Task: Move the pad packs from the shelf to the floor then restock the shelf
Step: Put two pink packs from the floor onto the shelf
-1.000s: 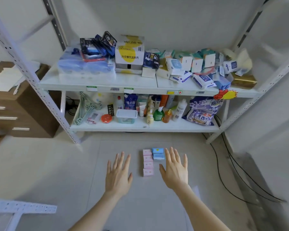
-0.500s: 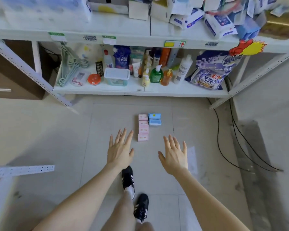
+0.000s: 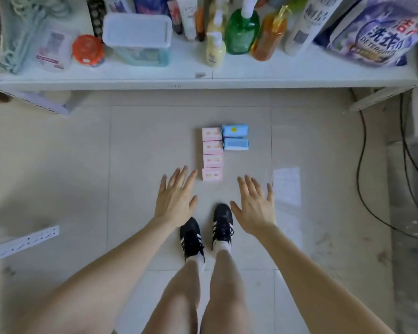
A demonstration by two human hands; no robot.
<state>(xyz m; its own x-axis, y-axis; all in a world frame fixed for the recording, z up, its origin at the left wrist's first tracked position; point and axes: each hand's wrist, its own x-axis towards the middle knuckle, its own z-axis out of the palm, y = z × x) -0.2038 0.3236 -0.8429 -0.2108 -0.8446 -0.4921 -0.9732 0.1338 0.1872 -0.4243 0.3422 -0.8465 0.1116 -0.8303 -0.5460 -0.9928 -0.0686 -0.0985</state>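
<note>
Pink packs (image 3: 212, 154), four, are lying beside two blue packs (image 3: 235, 137); we are holding left grip (image 3: 175, 197) and right grip (image 3: 255, 204) spread.

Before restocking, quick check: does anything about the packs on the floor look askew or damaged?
Nothing stands out. The four pink rectangular packs lie in a straight column, two light-blue soft packs close beside its far end; none looks torn.

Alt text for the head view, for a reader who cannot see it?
Four pink pad packs lie in a column on the tiled floor, two blue pad packs beside its far end. The left hand and right hand hover open and empty near them, by a stocked white shelf.
</note>
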